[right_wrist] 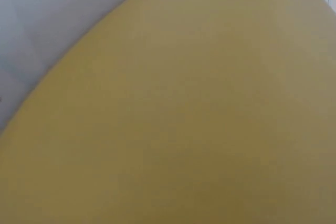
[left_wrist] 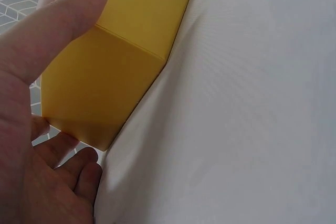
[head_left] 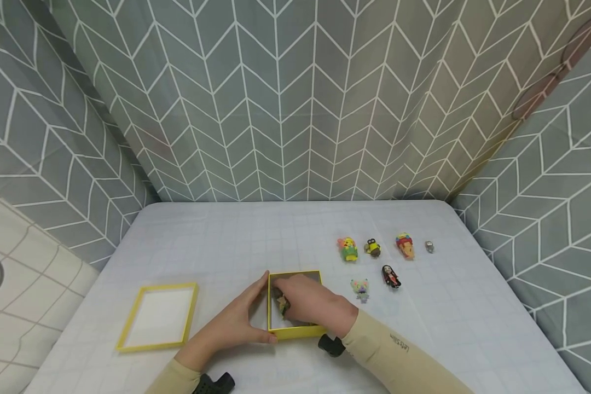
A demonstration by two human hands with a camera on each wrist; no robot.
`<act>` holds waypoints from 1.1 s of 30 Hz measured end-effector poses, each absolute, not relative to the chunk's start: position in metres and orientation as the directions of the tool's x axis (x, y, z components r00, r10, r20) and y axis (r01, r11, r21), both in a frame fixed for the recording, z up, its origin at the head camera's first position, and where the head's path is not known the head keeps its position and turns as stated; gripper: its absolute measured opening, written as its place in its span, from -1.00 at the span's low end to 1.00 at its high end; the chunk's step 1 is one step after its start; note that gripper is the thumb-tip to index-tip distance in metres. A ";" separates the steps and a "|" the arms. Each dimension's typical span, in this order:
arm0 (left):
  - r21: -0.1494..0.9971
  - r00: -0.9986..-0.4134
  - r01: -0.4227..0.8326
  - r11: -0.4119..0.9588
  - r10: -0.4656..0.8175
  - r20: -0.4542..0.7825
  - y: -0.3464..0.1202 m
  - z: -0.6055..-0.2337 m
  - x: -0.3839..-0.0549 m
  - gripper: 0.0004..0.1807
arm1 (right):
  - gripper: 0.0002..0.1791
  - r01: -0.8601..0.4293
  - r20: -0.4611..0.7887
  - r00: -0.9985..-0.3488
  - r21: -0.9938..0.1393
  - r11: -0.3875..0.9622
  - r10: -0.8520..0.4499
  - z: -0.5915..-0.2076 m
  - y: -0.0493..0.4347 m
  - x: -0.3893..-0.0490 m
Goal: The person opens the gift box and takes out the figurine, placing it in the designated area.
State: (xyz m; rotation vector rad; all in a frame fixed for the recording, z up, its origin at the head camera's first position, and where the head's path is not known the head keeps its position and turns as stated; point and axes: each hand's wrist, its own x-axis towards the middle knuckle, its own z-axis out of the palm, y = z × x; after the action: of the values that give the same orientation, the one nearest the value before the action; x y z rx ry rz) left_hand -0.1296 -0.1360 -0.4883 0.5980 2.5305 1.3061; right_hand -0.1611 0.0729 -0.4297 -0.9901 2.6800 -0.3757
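Observation:
My left hand grips the left side of an open yellow box, its thumb at the near corner and its fingers at the far one. In the left wrist view the thumb presses the box's yellow wall, with the fingers round its other edge. Reaching down into the box, my right hand has its fingers curled about a small greenish-brown figurine; part of the figurine is hidden. A yellow wall fills most of the right wrist view and hides that hand.
Left of the box lies a yellow-rimmed lid, white inside. Several toy figures stand or lie to the right: a green-and-yellow one, a goggled one, a red-and-orange one, a silver one, a black-haired one, a pale one.

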 end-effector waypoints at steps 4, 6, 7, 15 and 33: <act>0.823 -0.890 0.247 0.512 0.456 -0.018 -0.136 -0.488 -0.130 0.46 | -0.46 -0.589 -0.133 -0.735 -0.362 0.723 -0.665 -0.426 0.076 -0.160; 0.827 -0.889 0.244 0.507 0.458 -0.018 -0.136 -0.488 -0.130 0.46 | -0.39 -0.584 -0.109 -0.738 -0.391 0.711 -0.666 -0.423 0.080 -0.160; 0.828 -0.888 0.244 0.505 0.459 -0.018 -0.136 -0.487 -0.130 0.46 | -0.35 -0.580 -0.099 -0.741 -0.406 0.707 -0.665 -0.422 0.082 -0.160; 0.815 -0.892 0.250 0.523 0.451 -0.015 -0.135 -0.488 -0.131 0.46 | -0.33 -0.499 -0.089 -0.774 -0.524 0.690 -0.627 -0.412 0.099 -0.163; 0.811 -0.896 0.258 0.526 0.444 -0.002 -0.134 -0.488 -0.132 0.50 | -0.24 -0.340 -0.014 -0.868 -0.710 0.616 -0.496 -0.394 0.151 -0.158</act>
State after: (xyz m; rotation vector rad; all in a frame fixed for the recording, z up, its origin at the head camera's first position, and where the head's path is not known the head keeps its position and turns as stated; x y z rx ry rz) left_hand -0.1318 -0.1337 -0.4881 0.5967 2.5566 1.3062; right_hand -0.1584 0.1509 -0.3941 -0.6898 2.6316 -1.0909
